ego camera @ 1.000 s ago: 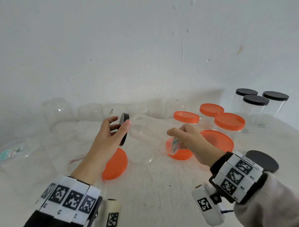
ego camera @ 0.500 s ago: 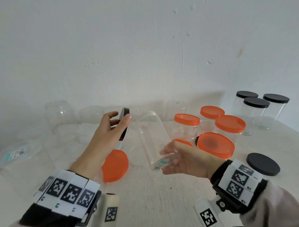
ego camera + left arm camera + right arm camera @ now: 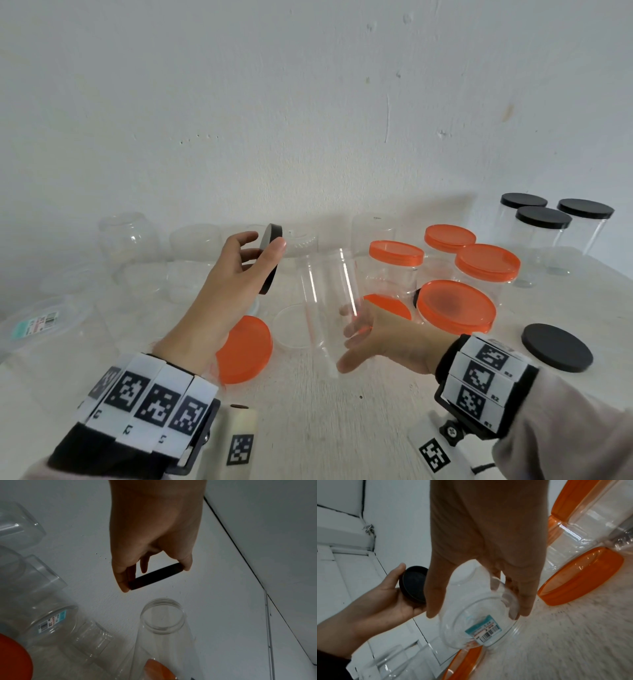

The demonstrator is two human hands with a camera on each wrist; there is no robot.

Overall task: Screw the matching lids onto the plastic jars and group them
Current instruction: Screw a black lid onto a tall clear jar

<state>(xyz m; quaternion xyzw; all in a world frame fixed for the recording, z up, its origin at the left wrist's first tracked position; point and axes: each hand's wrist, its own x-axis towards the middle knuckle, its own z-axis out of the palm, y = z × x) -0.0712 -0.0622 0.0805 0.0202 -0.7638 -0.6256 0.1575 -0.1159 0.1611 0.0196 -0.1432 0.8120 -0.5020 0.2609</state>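
You are holding the clear jar (image 3: pixel 329 301) near its base in your right hand (image 3: pixel 387 339), fingers curled round it, its long axis rising and tipping away from you, open mouth uppermost. Your left hand (image 3: pixel 233 284) is pinching the black lid (image 3: pixel 270 260) on edge by its rim, just left of that mouth and level with it, so the lid needs turning flat over the opening.

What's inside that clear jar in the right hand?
Nothing: the clear jar looks empty. Only a price sticker shows on its base. The right hand covers part of its wall.
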